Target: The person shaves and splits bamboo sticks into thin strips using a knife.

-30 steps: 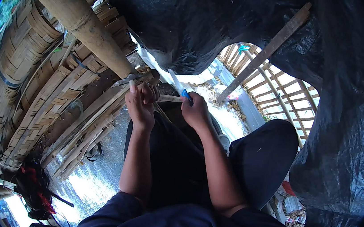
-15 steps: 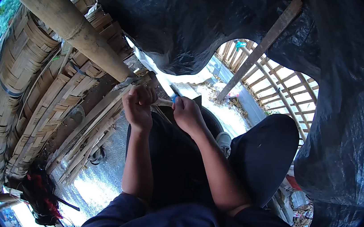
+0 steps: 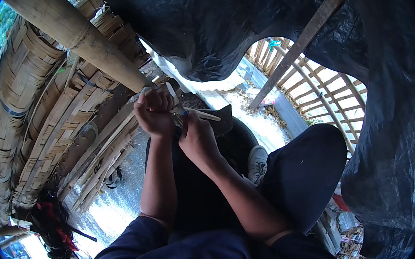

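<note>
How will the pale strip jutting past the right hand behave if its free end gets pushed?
The pale strip probably springs back rather than flops: its free end juts out straight, with no visible sag. Likely light too, since it looks slim. Its narrow end might flex a little under a firm push.

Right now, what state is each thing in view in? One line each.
Left grip: closed on pale strip
Right grip: closed on knife
Knife: blade bare
Pale strip: held, right end projecting
Woven mat: rolled, banded
Split strips: piled lengthwise
Bamboo pole: slanting
Black sheeting: draped, wrinkled
Wooden slat: slanting
</note>
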The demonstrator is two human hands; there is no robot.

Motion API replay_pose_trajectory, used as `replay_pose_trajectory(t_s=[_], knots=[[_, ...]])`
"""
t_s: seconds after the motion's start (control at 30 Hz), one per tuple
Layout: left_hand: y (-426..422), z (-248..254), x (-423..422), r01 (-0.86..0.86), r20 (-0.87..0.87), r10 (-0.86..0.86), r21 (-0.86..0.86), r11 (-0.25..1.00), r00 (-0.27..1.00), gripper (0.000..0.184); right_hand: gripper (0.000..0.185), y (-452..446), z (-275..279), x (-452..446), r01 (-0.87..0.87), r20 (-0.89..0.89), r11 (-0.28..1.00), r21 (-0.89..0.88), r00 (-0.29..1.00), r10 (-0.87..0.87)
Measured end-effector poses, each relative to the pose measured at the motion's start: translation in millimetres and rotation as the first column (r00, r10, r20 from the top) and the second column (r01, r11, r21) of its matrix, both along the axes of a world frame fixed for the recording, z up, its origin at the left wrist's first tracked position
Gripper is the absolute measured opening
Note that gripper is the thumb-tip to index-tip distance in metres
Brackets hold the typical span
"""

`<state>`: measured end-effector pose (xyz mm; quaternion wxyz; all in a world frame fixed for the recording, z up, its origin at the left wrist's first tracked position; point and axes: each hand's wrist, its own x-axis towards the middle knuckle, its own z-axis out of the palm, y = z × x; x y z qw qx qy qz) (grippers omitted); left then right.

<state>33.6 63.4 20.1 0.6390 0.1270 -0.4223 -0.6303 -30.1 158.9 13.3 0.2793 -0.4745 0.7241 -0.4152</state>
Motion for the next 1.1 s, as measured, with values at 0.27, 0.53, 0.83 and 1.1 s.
replay_pose_trajectory(t_s=[0.27, 0.53, 0.83, 1.1], knots=[[-12, -10, 16, 0.028, -0.051, -0.027, 0.017, 0.999, 0.998, 0.044, 0.012, -5, -11, 2, -0.033, -0.109, 0.995, 0.095, 0.993, 0.044], [-20, -12, 23, 0.006, -0.040, -0.005, 0.023, 1.000, 0.999, 0.042, 0.025, -12, -87, -14, 0.013, -0.170, 0.977, 0.214, 0.985, 0.025], [-29, -10, 21, 0.062, -0.036, -0.062, 0.016, 0.998, 0.997, 0.037, 0.020, -14, -38, -13, 0.080, -0.163, 0.994, 0.069, 0.984, -0.068], [-30, -17, 35, 0.082, -0.072, -0.080, 0.018, 0.996, 0.994, 0.041, 0.017, -19, -39, 12, -0.005, -0.115, 0.997, 0.074, 0.993, 0.013]])
